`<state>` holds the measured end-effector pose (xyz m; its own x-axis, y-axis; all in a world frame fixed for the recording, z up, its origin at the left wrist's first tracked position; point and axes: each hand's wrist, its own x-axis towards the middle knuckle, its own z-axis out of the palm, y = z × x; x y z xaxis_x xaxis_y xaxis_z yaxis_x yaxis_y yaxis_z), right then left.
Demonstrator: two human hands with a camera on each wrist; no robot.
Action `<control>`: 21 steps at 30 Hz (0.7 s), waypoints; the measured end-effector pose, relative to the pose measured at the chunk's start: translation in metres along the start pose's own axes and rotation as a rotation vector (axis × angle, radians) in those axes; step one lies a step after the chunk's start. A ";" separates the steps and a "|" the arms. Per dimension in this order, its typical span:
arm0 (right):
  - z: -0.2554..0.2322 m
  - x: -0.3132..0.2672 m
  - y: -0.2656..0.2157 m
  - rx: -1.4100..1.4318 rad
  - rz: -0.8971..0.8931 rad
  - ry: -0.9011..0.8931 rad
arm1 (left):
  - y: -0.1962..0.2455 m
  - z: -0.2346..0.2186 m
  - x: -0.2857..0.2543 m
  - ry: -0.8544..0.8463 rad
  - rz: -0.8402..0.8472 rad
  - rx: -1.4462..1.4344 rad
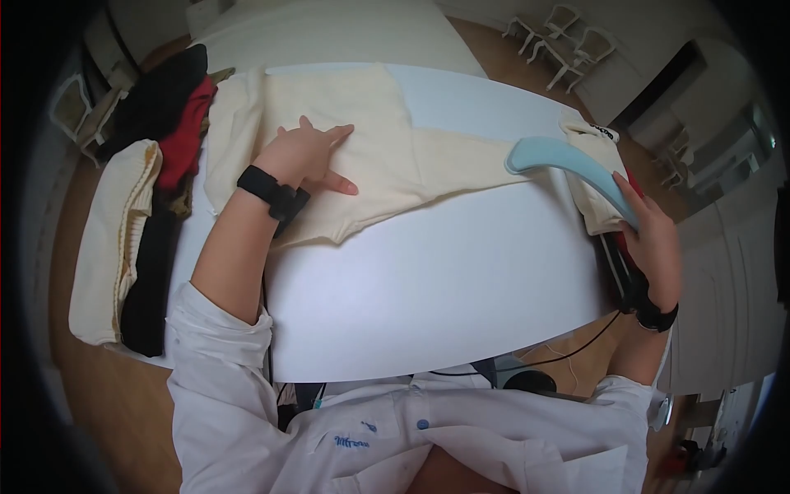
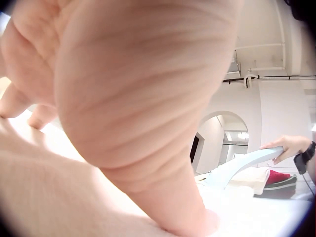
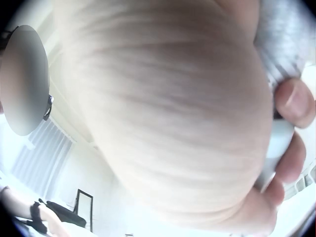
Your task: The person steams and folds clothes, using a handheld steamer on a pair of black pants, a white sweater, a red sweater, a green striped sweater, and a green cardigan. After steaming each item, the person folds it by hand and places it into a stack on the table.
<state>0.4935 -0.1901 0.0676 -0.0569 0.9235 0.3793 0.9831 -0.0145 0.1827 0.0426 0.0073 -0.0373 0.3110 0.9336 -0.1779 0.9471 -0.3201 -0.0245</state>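
So the left hand [image 1: 303, 156] lies flat on the cream sweater [image 1: 370, 148] spread over the white desk [image 1: 444, 280], upper middle of the frame, fingers straight and a bit apart. Right hand [image 1: 654, 239] at the right edge has its fingers clamped on a light blue hanger [image 1: 568, 165]. Clothes pile [image 1: 140, 206] sits at the left edge.

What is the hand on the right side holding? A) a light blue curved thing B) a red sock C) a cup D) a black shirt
A: the right hand grips a light blue curved thing over the white table, while the left hand presses flat on the cream sweater.
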 end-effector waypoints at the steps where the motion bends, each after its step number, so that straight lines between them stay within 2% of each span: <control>1: 0.000 0.002 -0.010 -0.041 -0.005 -0.003 | -0.001 0.001 0.001 0.002 0.004 0.001; 3: -0.004 0.006 -0.039 -0.081 -0.006 -0.004 | -0.004 0.004 0.004 0.003 0.014 -0.028; 8: 0.001 0.006 -0.115 0.204 -0.247 0.018 | -0.003 0.000 0.006 -0.032 0.010 -0.005; 11: 0.009 0.001 -0.143 0.185 -0.284 -0.002 | -0.006 -0.002 0.007 -0.041 0.002 0.016; 16: 0.015 -0.007 -0.138 0.104 -0.212 -0.029 | -0.007 -0.006 0.002 -0.044 0.015 -0.033; 18: 0.016 -0.009 -0.125 0.077 -0.085 -0.066 | -0.007 -0.006 0.002 -0.045 0.004 -0.004; 19: 0.017 -0.012 -0.116 0.077 -0.086 -0.068 | -0.008 -0.004 0.003 -0.047 0.004 -0.006; 21: 0.024 -0.018 -0.093 -0.041 0.052 -0.023 | -0.010 0.001 0.003 0.012 0.024 0.049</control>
<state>0.4076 -0.1964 0.0221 -0.0019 0.9297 0.3682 0.9766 -0.0774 0.2005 0.0340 0.0128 -0.0385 0.3345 0.9274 -0.1676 0.9344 -0.3494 -0.0687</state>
